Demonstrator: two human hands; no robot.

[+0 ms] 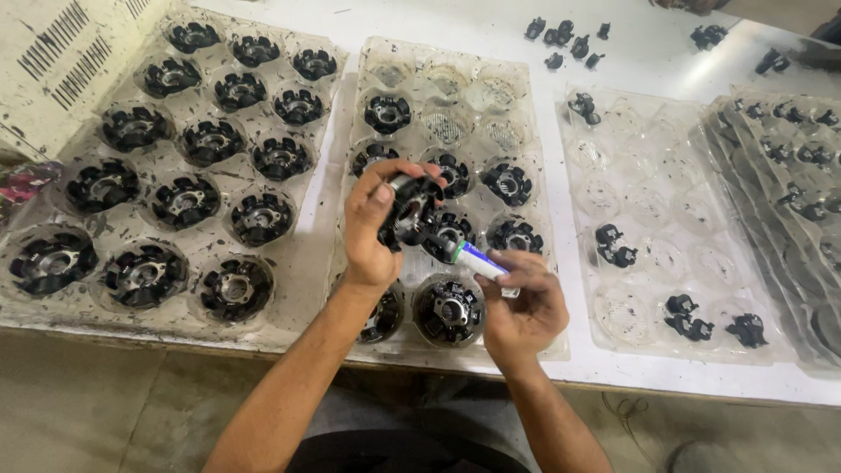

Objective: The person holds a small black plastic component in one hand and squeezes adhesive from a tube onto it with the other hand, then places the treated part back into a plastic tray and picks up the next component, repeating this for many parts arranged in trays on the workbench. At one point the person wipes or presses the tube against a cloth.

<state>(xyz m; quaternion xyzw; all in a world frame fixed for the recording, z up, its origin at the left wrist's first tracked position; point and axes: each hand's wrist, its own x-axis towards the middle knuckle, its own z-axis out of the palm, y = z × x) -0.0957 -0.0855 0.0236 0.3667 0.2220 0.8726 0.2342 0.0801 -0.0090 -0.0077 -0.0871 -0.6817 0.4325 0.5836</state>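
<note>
The left hand (372,232) holds a black stator (410,213) lifted above the middle tray (357,131), tilted on edge. Its fingers curl over the top of the stator and the thumb presses the near side, so the part is pinched between them. The right hand (523,308) grips a small white tube (478,261) with a green and blue band; its fingers are closed around the tube's rear end, and the dark nozzle points up and left, touching or just beside the stator's lower edge. Both hands hover over the near end of the middle tray, close to the worktop's (666,44) front edge.

The middle tray is clear plastic with round pockets. Its far pockets show no stators, while several nearer ones hold black stators, including one (448,308) directly below the hands. The left tray (289,254) is filled with stators in every visible pocket. To the right lies another clear tray (648,210), mostly bare, with a few small black clips (613,248) in some pockets. At the far right edge sits a stack of trays (788,158) with more small black pieces. Loose black clips (565,39) lie on the white worktop beyond the trays. A white carton (53,61) with black marks stands at the top left corner, touching the left tray.
</note>
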